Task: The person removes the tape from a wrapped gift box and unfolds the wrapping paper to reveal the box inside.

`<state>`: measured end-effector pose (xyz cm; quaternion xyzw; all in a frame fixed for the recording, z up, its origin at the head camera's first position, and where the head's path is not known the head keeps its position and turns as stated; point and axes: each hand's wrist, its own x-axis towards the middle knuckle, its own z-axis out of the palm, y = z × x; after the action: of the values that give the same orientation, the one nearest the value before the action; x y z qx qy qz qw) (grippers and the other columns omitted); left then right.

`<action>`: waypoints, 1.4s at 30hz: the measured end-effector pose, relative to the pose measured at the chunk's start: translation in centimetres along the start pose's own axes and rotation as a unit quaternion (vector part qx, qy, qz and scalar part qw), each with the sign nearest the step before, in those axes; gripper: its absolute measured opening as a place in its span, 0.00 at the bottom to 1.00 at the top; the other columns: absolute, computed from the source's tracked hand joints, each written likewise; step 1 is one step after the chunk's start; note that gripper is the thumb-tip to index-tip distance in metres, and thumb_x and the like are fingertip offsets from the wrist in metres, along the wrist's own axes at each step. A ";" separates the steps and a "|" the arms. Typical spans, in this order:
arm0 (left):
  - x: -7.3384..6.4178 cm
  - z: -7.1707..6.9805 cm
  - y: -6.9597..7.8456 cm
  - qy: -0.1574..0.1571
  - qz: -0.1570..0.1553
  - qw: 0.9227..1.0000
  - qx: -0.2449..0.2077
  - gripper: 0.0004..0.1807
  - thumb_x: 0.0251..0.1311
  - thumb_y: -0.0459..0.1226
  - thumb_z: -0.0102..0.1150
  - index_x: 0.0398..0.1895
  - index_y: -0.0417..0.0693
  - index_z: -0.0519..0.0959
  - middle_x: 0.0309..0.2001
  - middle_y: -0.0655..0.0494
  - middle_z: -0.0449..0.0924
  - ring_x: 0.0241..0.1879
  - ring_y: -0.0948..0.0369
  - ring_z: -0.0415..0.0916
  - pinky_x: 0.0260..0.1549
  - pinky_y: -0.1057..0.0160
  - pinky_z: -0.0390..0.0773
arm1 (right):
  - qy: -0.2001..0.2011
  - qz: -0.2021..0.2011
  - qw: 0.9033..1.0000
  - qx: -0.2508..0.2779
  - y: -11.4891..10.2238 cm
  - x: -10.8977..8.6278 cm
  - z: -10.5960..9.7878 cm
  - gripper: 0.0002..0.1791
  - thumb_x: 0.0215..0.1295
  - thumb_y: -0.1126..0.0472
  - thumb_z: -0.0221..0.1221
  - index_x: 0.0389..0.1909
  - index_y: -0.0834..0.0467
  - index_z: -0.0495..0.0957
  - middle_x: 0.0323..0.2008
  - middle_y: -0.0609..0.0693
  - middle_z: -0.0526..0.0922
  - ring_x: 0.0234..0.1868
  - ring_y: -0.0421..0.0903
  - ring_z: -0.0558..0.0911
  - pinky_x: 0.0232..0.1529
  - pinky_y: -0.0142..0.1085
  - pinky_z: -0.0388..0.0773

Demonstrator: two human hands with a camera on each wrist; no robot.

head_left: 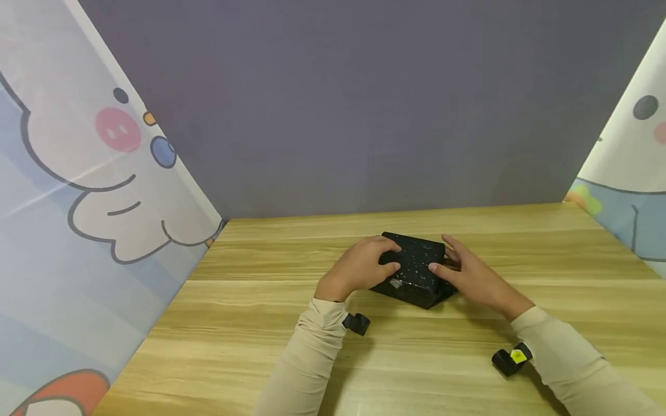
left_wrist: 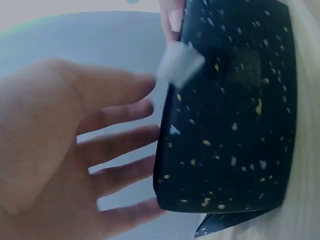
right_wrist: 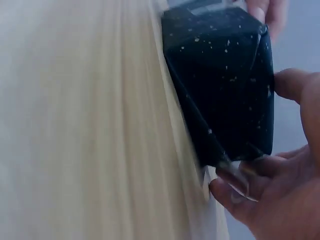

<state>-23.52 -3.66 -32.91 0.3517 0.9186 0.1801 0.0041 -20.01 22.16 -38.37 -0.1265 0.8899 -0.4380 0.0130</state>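
Note:
A box-shaped parcel in black wrapping paper [head_left: 416,263] with white and gold flecks lies on the wooden table. My left hand [head_left: 361,266] is at its left side, fingers fairly straight, with the fingertips right at the parcel's edge in the left wrist view. Near that thumb, a whitish translucent strip of tape [left_wrist: 182,64] sticks across the edge. My right hand [head_left: 470,277] holds the right end, thumb on the upper edge and fingers around the end. There a loose paper flap [right_wrist: 197,125] juts out low, beside the right fingers [right_wrist: 232,192].
The wooden table [head_left: 250,358] runs back to a grey panel [head_left: 364,115]. Cartoon-printed sheets [head_left: 62,190] stand at the left and right. Black wrist cameras [head_left: 358,323] are strapped over both sleeves.

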 end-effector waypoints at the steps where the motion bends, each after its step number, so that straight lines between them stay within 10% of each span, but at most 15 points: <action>1: 0.0 0.1 -0.2 -0.014 -0.003 1.000 -0.006 0.19 0.71 0.45 0.59 0.63 0.54 0.79 0.70 0.55 0.69 0.71 0.56 0.62 0.67 0.57 0.64 | -0.002 0.000 1.000 0.012 0.1 0.1 0.0 0.50 0.74 0.41 0.55 0.80 0.63 0.39 0.73 0.76 0.53 0.72 0.71 0.59 0.63 0.66 0.62; 12: -0.8 0.5 -0.9 -0.036 -0.050 0.996 -0.068 0.22 0.70 0.46 0.61 0.65 0.59 0.78 0.74 0.51 0.60 0.70 0.55 0.63 0.61 0.54 0.72 | 0.033 -0.012 0.998 -0.054 -0.6 0.1 0.2 0.22 0.73 0.41 0.56 0.37 0.56 0.81 0.59 0.67 0.77 0.62 0.68 0.74 0.55 0.61 0.74; 31: -0.5 0.5 -0.8 -0.008 -0.047 0.998 -0.032 0.19 0.71 0.48 0.59 0.61 0.56 0.81 0.69 0.55 0.70 0.70 0.57 0.65 0.65 0.56 0.68 | -0.035 -0.040 0.997 -0.054 0.2 -0.5 -1.1 0.12 0.74 0.53 0.58 0.46 0.57 0.83 0.72 0.75 0.56 0.63 0.70 0.72 0.53 0.56 0.77; 34: -0.4 0.4 -0.8 -0.003 -0.038 0.999 -0.036 0.16 0.75 0.40 0.52 0.61 0.54 0.81 0.65 0.55 0.75 0.43 0.63 0.80 0.48 0.63 0.77 | -0.035 -0.037 0.997 -0.065 0.4 -0.6 -1.2 0.14 0.74 0.53 0.58 0.49 0.58 0.81 0.73 0.74 0.54 0.64 0.71 0.70 0.54 0.59 0.75; 37: -0.4 0.2 -0.9 -0.004 -0.042 0.998 -0.053 0.18 0.76 0.34 0.47 0.61 0.53 0.80 0.65 0.54 0.75 0.16 0.65 0.63 0.24 0.67 0.70 | -0.036 -0.045 0.995 -0.084 0.5 -0.6 -1.1 0.17 0.74 0.53 0.58 0.52 0.62 0.80 0.72 0.76 0.54 0.66 0.74 0.66 0.56 0.62 0.72; 42: -0.5 0.1 -1.3 -0.006 -0.050 0.997 -0.065 0.18 0.75 0.33 0.48 0.62 0.54 0.80 0.70 0.57 0.70 0.10 0.67 0.51 0.15 0.70 0.61 | -0.040 -0.047 0.992 -0.112 0.5 -0.7 -1.0 0.23 0.73 0.53 0.58 0.58 0.68 0.77 0.72 0.77 0.52 0.68 0.76 0.60 0.59 0.66 0.67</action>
<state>-23.94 -4.83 -33.50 0.3057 0.9212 0.2372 0.0411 -19.59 23.33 -38.19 -0.1862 0.9253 -0.3300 0.0135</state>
